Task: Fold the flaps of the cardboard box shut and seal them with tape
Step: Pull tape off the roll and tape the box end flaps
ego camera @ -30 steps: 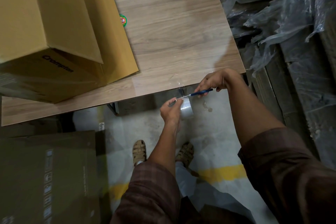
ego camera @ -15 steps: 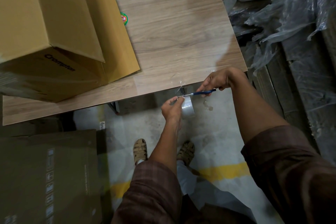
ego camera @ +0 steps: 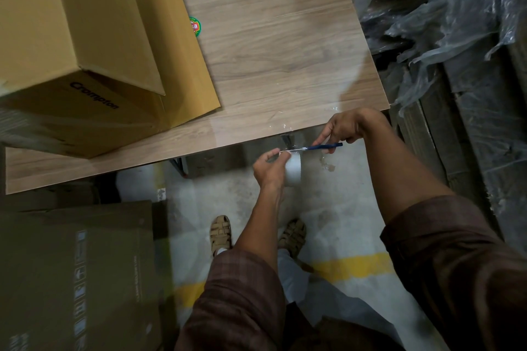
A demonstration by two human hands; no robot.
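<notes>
Left hand [ego camera: 269, 169] and right hand [ego camera: 346, 129] close together just off the table [ego camera: 285, 65] edge, above the floor [ego camera: 342, 208], with the tape roll [ego camera: 293, 169] in the left and a cutter [ego camera: 319, 147] in the right, its tip touching the roll's top. Ahead and well left of both hands, on the table, the box [ego camera: 71, 65] with one flap [ego camera: 176, 71] lying flat toward the hands, a sticker [ego camera: 195, 26] just beyond that flap's far edge. Below the left hand two sandals [ego camera: 221, 232], a second box [ego camera: 77, 279] on the floor far left, plastic sheets [ego camera: 442, 8] ahead and right of the right hand.
</notes>
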